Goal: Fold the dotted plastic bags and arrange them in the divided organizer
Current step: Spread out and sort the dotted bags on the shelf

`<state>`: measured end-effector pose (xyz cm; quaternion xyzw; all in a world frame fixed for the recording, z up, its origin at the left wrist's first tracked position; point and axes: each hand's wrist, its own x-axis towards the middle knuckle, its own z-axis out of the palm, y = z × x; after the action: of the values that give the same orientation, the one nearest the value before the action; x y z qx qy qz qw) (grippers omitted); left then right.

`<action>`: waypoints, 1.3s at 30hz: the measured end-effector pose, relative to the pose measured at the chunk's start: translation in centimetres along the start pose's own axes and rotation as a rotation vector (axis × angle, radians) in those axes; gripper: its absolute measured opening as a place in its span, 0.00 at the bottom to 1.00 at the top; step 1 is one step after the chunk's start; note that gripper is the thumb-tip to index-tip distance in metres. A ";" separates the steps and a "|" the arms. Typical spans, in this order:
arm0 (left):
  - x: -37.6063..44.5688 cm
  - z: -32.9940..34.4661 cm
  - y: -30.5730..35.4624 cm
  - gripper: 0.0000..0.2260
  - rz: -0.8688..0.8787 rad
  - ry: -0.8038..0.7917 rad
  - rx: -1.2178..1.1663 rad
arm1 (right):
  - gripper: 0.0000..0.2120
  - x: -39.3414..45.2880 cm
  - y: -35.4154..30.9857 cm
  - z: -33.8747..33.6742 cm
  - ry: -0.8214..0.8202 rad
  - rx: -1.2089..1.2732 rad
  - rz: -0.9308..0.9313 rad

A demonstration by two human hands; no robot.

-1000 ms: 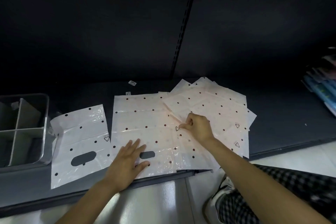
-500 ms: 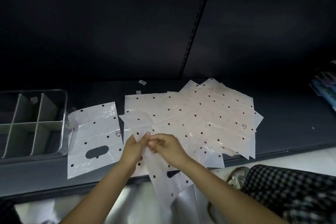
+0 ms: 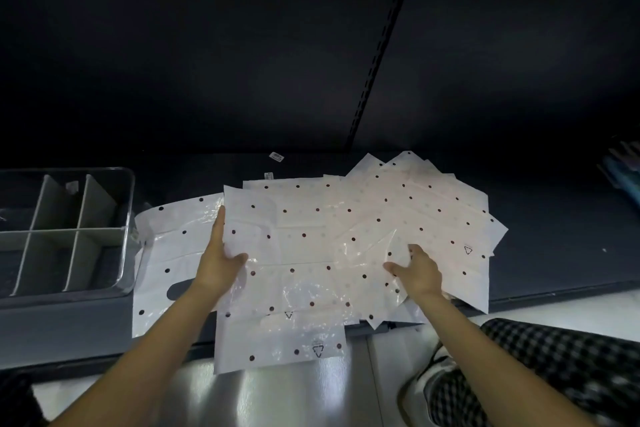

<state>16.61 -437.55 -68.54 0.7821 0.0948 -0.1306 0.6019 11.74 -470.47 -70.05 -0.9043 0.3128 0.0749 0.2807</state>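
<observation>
**One bag spread wide, ready for its first fold**

The left hand grips the left edge of the top dotted bag, thumb on top and fingers running along the edge. The right hand pinches the bag's right edge, fingers curled into the crinkled film. Held at both sides, the sheet stays taut and flat, which I judge to be the set-up for folding it over on itself.

This bag lies on the dark shelf, to the right of the divided organizer, and its near end hangs over the shelf's front lip. It is thin, milky-white and glossy, with dark dots and a small triangle mark near the hanging end.

Another dotted bag, its handle slot showing, lies flat between the organizer and the held bag. A fanned pile of bags sits farther right of the organizer, beyond the right hand. The organizer's compartments show no bags, so the arranging looks barely begun.
</observation>
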 end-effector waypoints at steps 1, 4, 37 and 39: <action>0.2 0.3 0.2 0.40 0.006 0.020 -0.007 | 0.17 0.0 -0.3 -0.4 -0.031 0.177 0.011; 1.1 1.4 0.7 0.39 0.034 0.067 0.028 | 0.10 -0.5 -1.3 -2.4 -0.038 0.671 0.090; -1.4 -6.5 -2.1 0.31 0.352 0.281 1.000 | 0.10 1.4 5.0 -0.8 0.213 -0.010 -0.115; -1.6 -5.1 -2.6 0.27 0.372 0.015 1.148 | 0.06 1.5 5.0 -1.2 0.221 0.004 -0.094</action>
<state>14.72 -431.93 -69.19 0.9864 -0.1251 -0.0480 0.0956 9.89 -475.14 -71.80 -0.9201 0.2992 -0.0392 0.2498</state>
